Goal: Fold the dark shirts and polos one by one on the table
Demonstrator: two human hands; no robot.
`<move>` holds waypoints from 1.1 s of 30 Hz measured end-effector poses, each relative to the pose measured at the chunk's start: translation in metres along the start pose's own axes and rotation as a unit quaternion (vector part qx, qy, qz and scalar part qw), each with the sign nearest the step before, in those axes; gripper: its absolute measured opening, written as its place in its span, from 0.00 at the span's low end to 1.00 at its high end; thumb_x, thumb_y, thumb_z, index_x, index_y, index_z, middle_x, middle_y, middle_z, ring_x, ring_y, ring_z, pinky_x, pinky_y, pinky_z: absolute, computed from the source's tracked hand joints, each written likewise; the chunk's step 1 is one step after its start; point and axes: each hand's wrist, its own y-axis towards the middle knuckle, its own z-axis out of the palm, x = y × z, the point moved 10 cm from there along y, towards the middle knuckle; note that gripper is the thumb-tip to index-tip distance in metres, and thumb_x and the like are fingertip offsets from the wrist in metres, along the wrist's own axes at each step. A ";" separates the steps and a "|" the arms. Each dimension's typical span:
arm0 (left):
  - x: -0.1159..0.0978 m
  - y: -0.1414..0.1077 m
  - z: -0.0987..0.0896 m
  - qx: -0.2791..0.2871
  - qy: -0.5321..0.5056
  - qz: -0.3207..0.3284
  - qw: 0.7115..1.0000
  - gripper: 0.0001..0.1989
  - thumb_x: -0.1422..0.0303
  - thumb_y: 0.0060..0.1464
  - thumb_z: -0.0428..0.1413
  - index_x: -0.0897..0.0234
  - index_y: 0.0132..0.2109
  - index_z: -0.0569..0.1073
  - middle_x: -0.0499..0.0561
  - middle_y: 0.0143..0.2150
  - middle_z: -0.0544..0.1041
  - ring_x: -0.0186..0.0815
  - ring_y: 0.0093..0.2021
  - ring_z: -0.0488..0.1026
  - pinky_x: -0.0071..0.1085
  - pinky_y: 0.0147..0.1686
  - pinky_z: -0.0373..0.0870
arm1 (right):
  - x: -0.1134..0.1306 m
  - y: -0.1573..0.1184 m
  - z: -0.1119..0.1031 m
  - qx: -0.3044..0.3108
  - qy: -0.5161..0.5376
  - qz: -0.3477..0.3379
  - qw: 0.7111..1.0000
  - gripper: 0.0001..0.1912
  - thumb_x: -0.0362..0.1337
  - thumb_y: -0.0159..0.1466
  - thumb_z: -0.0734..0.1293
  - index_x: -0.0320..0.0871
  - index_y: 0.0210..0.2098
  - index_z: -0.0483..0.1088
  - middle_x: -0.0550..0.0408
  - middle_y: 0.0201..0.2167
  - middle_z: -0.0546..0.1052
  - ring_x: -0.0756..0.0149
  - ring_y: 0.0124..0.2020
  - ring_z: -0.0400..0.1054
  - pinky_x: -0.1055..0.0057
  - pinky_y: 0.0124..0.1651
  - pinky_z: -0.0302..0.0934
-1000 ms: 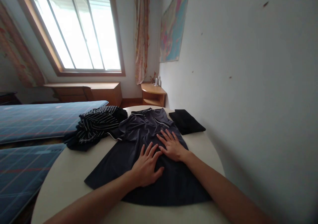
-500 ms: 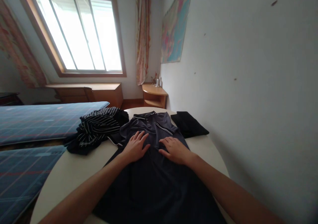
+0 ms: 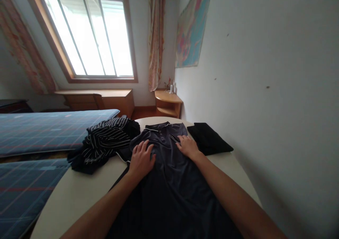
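A dark grey polo shirt [image 3: 169, 182] lies face up, its collar at the far side and its lower part towards me. White-edged trim runs along the collar and sleeves, and buttons show on the placket. My left hand [image 3: 142, 157] rests open on the left of the chest, fingers spread on the fabric. On the other side, my right hand [image 3: 189, 147] has its bent fingers and thumb closed at the edge of the right sleeve [image 3: 173, 138], which is folded in over the body. The fingertips partly hide that sleeve.
The shirt lies on a round cream table [image 3: 63, 196]. A black-and-white striped heap of clothing [image 3: 106, 140] sits at left, a folded black garment [image 3: 209, 138] at right. Blue plaid mattresses [image 3: 53, 129] stand beyond the left edge; the white wall [image 3: 278, 133] is close on the right.
My right hand has moved forward from the chest to the folded sleeve and closed at its edge. My left hand stays on the chest, shifted slightly left. The view has turned a little left.
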 end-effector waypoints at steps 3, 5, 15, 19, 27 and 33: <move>0.030 0.005 -0.016 -0.009 0.082 -0.085 0.993 0.24 0.65 0.61 0.51 0.62 0.63 0.66 0.64 0.64 0.64 0.54 0.62 0.63 0.50 0.59 0.61 | -0.001 0.005 0.001 -0.021 -0.019 0.009 1.000 0.16 0.40 0.70 0.58 0.41 0.51 0.71 0.40 0.49 0.75 0.52 0.53 0.67 0.62 0.51 0.63; 0.049 0.007 -0.015 0.034 0.111 -0.130 0.985 0.26 0.65 0.60 0.51 0.64 0.64 0.63 0.66 0.59 0.68 0.55 0.56 0.68 0.49 0.51 0.67 | -0.003 0.008 0.000 -0.030 -0.020 0.015 0.999 0.16 0.36 0.70 0.55 0.41 0.48 0.72 0.40 0.48 0.76 0.53 0.52 0.69 0.63 0.49 0.64; 0.091 0.020 -0.016 0.156 0.017 -0.182 0.971 0.20 0.73 0.59 0.47 0.61 0.59 0.62 0.60 0.49 0.78 0.51 0.45 0.78 0.40 0.40 0.70 | -0.086 0.023 -0.054 -0.061 0.054 0.188 0.979 0.21 0.40 0.73 0.50 0.42 0.61 0.61 0.39 0.43 0.78 0.52 0.43 0.75 0.59 0.46 0.63; 0.095 0.060 -0.059 0.068 -0.020 -0.134 0.988 0.14 0.71 0.58 0.50 0.57 0.52 0.66 0.51 0.45 0.79 0.44 0.44 0.77 0.34 0.39 0.68 | -0.125 0.029 -0.083 -0.121 0.064 0.198 0.971 0.23 0.35 0.72 0.50 0.44 0.65 0.57 0.41 0.44 0.78 0.54 0.44 0.74 0.62 0.47 0.63; 0.107 0.124 -0.105 -0.022 0.126 -0.080 0.989 0.14 0.75 0.64 0.43 0.63 0.46 0.73 0.58 0.47 0.76 0.47 0.50 0.70 0.39 0.48 0.65 | -0.158 0.029 -0.067 -0.111 0.063 0.203 0.971 0.21 0.32 0.68 0.54 0.41 0.53 0.73 0.43 0.55 0.73 0.57 0.51 0.70 0.64 0.53 0.61; 0.052 0.102 -0.059 0.013 0.130 -0.009 0.991 0.16 0.76 0.65 0.41 0.66 0.51 0.71 0.61 0.56 0.70 0.48 0.58 0.64 0.44 0.57 0.59 | -0.104 0.017 -0.056 -0.143 -0.030 0.145 0.979 0.25 0.35 0.67 0.58 0.36 0.62 0.62 0.37 0.65 0.61 0.45 0.63 0.55 0.50 0.64 0.49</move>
